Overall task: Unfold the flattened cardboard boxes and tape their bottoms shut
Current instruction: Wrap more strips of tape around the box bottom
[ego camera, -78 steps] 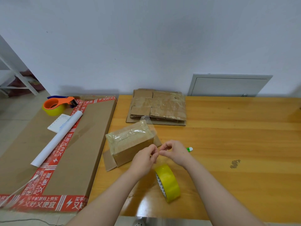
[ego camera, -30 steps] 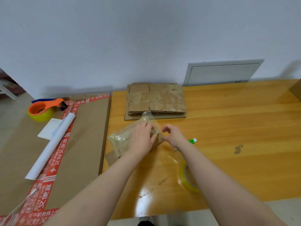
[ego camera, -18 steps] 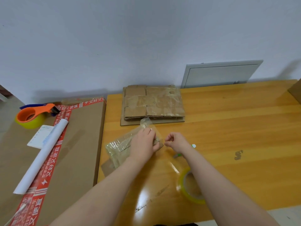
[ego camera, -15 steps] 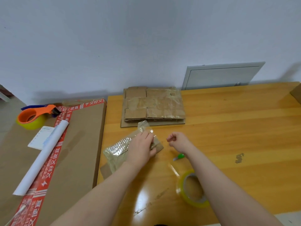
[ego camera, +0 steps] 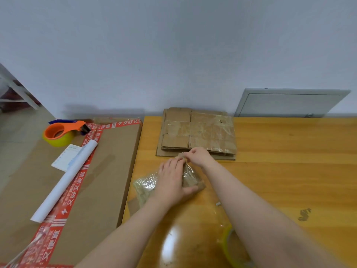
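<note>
**Step in hand.** Taping of a bottom, judged well advanced. Small box [ego camera: 146,183] set on the wooden table [ego camera: 289,171], just near of the stack of flattened boxes [ego camera: 199,132], apart from it, and close to the table's left edge. Already wrapped in glossy clear film over most of the visible top face.

**Left hand** [ego camera: 172,182]. Palm down on the small box, fingers [ego camera: 173,165] straight and together, pointing away. Thumb laid along the box's near right edge. Presses and steadies, with nothing enclosed in the hand.

**Right hand** [ego camera: 199,156]. Fingers curled inward, tips meeting at the box's far corner, where the film bunches up. Pinches there. Cannot tell whether the pinch is on a loose tape end or on the cardboard edge itself.

**Tape supply.** Yellow tape roll [ego camera: 229,246] on the table near the front edge, partly hidden behind the right forearm. Any strand running from the roll to the box is too faint to confirm.

**Next move, as judged.** Smoothing the pinched end flat against the cardboard under firm left-hand pressure, then severing from the roll if attached. Afterwards, a fresh flat box from the stack.

**Risks.** Film sticking to itself or wrinkling. Light box sliding on the polished surface.

**Also present.** Large flat carton [ego camera: 108,171] to the left, bearing an orange tape dispenser [ego camera: 61,132] and a white paper roll [ego camera: 65,180].
</note>
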